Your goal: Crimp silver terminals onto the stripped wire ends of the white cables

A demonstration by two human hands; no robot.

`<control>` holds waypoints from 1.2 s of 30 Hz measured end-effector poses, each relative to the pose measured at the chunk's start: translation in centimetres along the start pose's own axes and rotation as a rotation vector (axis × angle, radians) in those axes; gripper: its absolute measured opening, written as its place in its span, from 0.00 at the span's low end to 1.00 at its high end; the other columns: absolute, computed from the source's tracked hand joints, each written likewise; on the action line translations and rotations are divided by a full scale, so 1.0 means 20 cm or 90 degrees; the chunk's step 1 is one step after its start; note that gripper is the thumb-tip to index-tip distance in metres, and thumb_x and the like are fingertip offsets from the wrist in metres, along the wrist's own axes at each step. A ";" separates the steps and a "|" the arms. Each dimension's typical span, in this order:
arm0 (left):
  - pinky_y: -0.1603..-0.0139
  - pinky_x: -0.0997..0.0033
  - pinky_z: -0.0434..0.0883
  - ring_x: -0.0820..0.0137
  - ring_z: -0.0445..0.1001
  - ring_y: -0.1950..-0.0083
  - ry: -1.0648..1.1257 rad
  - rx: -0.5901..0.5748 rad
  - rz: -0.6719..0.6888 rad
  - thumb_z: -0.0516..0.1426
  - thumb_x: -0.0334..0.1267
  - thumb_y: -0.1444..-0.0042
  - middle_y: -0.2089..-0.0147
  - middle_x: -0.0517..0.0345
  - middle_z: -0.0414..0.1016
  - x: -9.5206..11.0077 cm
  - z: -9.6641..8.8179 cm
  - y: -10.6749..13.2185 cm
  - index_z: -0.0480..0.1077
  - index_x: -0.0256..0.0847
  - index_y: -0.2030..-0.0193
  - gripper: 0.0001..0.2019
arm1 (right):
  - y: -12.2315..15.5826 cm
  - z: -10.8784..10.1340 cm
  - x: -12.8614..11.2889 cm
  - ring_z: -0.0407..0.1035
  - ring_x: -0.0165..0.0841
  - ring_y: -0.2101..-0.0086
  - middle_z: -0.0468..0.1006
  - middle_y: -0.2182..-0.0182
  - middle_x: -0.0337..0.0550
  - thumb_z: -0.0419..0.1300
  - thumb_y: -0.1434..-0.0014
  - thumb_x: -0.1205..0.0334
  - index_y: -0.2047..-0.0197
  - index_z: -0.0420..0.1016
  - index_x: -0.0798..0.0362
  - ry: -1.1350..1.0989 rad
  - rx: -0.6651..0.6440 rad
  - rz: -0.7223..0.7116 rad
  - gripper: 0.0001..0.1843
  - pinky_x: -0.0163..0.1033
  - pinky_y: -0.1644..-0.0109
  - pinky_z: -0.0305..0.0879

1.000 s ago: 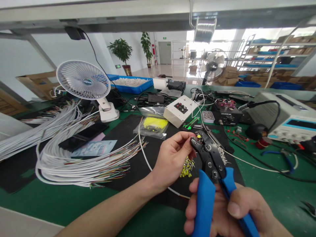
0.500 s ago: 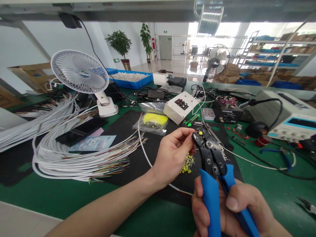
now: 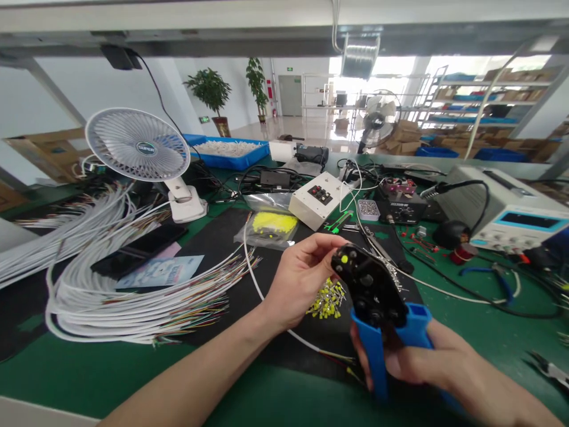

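Observation:
My right hand (image 3: 413,362) is wrapped round the blue handles of a black crimping tool (image 3: 371,284), whose head tilts up to the left. A small yellow ferrule (image 3: 344,259) shows at the jaws. My left hand (image 3: 302,276) pinches at the side of those jaws, with thumb and forefinger together; what lies between them is hidden. Below the tool, a white cable (image 3: 302,341) ends in thin coloured wires, one with a yellow tip (image 3: 349,370). A pile of yellow ferrules (image 3: 328,299) lies on the black mat beneath my left hand.
At left are bundled white cables (image 3: 111,314), a dark phone (image 3: 137,252) and a white fan (image 3: 137,145). A bag of yellow pieces (image 3: 273,225) and a switch box (image 3: 317,198) stand ahead. Cutters (image 3: 551,370), blue-handled pliers (image 3: 500,279) and a power supply (image 3: 511,207) are at right.
The crimping tool has turned in my right hand, its head swinging left and its handles rotating. My left hand has shifted slightly left, staying at the jaws. The view has tipped upward.

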State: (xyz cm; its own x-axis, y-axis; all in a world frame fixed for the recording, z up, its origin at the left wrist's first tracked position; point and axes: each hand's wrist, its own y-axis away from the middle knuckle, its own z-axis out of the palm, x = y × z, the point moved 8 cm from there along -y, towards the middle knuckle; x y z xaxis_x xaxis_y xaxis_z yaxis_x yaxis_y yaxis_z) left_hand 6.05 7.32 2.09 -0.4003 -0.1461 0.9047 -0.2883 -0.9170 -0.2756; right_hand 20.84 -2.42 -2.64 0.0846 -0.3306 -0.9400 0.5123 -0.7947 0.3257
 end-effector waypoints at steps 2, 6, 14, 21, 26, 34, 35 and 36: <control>0.65 0.77 0.68 0.75 0.70 0.66 -0.037 0.004 0.008 0.65 0.42 0.39 0.62 0.55 0.78 0.02 -0.03 -0.03 0.78 0.41 0.51 0.12 | 0.05 -0.15 -0.12 0.71 0.47 0.46 0.76 0.44 0.51 0.61 0.42 0.60 0.38 0.69 0.48 0.383 0.174 -0.098 0.28 0.52 0.42 0.68; 0.65 0.77 0.67 0.77 0.68 0.68 -0.076 0.038 0.036 0.63 0.42 0.37 0.63 0.56 0.77 0.05 -0.08 -0.07 0.78 0.41 0.50 0.12 | 0.09 -0.17 -0.27 0.69 0.48 0.46 0.72 0.43 0.52 0.57 0.47 0.69 0.35 0.63 0.49 0.824 0.297 -0.267 0.35 0.55 0.42 0.69; 0.62 0.76 0.68 0.75 0.71 0.64 -0.136 -0.002 0.028 0.61 0.42 0.35 0.63 0.56 0.78 0.04 -0.07 -0.04 0.79 0.42 0.56 0.08 | 0.07 -0.16 -0.30 0.70 0.50 0.50 0.73 0.48 0.56 0.56 0.51 0.68 0.37 0.63 0.56 1.024 0.368 -0.319 0.36 0.54 0.52 0.75; 0.54 0.73 0.71 0.72 0.75 0.57 -0.285 -0.119 0.043 0.62 0.41 0.35 0.59 0.56 0.79 0.11 -0.05 -0.06 0.79 0.41 0.57 0.07 | 0.05 -0.16 -0.30 0.70 0.49 0.52 0.74 0.49 0.56 0.56 0.50 0.67 0.38 0.64 0.59 1.078 0.374 -0.319 0.34 0.53 0.52 0.76; 0.51 0.68 0.71 0.68 0.76 0.54 -0.508 -0.281 0.042 0.61 0.39 0.35 0.55 0.54 0.78 0.17 -0.01 -0.06 0.78 0.40 0.57 0.06 | 0.02 -0.17 -0.28 0.69 0.51 0.52 0.74 0.50 0.57 0.58 0.48 0.65 0.40 0.67 0.60 1.126 0.359 -0.299 0.30 0.54 0.51 0.74; 0.51 0.67 0.70 0.68 0.75 0.55 -0.659 -0.320 0.112 0.56 0.34 0.32 0.55 0.55 0.77 0.15 0.02 -0.04 0.75 0.40 0.57 0.06 | -0.01 -0.18 -0.26 0.68 0.53 0.51 0.74 0.49 0.60 0.59 0.46 0.65 0.41 0.68 0.61 1.135 0.332 -0.284 0.29 0.55 0.50 0.72; 0.51 0.67 0.70 0.68 0.75 0.54 -0.663 -0.316 0.121 0.56 0.34 0.32 0.54 0.54 0.77 0.15 0.02 -0.04 0.75 0.40 0.58 0.06 | -0.01 -0.18 -0.26 0.68 0.53 0.51 0.74 0.49 0.60 0.59 0.47 0.65 0.41 0.68 0.62 1.129 0.335 -0.282 0.29 0.55 0.50 0.72; 0.51 0.67 0.70 0.67 0.75 0.54 -0.665 -0.315 0.127 0.56 0.34 0.32 0.54 0.54 0.77 0.15 0.02 -0.04 0.75 0.41 0.58 0.06 | -0.01 -0.19 -0.26 0.68 0.53 0.51 0.74 0.49 0.60 0.59 0.47 0.65 0.40 0.68 0.62 1.122 0.337 -0.280 0.30 0.55 0.49 0.72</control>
State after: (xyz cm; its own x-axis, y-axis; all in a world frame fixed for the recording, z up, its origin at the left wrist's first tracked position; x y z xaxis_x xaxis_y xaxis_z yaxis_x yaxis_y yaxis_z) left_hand 5.43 7.48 5.25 0.3660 -0.7155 0.5951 -0.6998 -0.6331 -0.3309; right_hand 23.42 1.44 1.82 0.8730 0.4668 0.1415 0.4877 -0.8324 -0.2632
